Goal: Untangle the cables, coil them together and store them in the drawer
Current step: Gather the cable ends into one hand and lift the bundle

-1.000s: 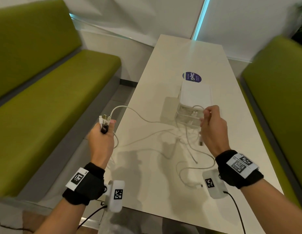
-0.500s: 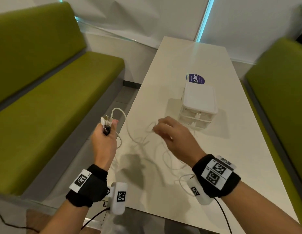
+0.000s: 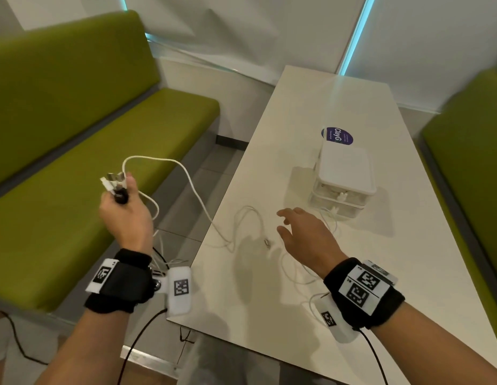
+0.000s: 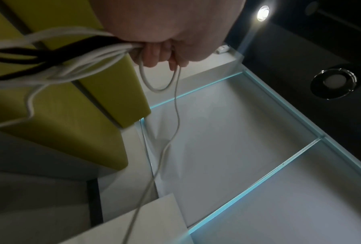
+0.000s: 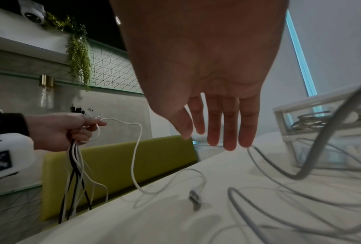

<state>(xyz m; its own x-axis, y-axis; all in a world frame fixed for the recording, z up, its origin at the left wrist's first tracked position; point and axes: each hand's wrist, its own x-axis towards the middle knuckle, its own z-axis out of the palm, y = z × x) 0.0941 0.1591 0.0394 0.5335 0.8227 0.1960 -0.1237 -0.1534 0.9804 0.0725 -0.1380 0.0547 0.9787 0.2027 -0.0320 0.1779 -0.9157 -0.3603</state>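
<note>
My left hand [image 3: 122, 207] is raised left of the table and grips a bundle of white and black cables [image 4: 56, 54] with their plug ends [image 3: 114, 182] sticking up above the fist. From that fist a white cable [image 3: 194, 193] arcs down onto the table [image 3: 311, 107], where loose white cables [image 3: 247, 218] lie tangled. My right hand [image 3: 297, 229] hovers open, fingers spread, just above them, near a metal plug [image 3: 266, 243]. The small white two-drawer box [image 3: 344, 168] stands behind it; both drawers look shut, with cables visible inside.
Green benches [image 3: 75, 134] run along both sides of the table. A round blue sticker [image 3: 337, 136] lies beyond the box. The far half of the table is bare. Black wires [image 3: 14, 334] trail from my wrist cameras near the floor.
My right hand let go of the cable by the drawer box, swung left and down, and now hovers open over the loose cables. My left hand rose slightly, keeping its bundle.
</note>
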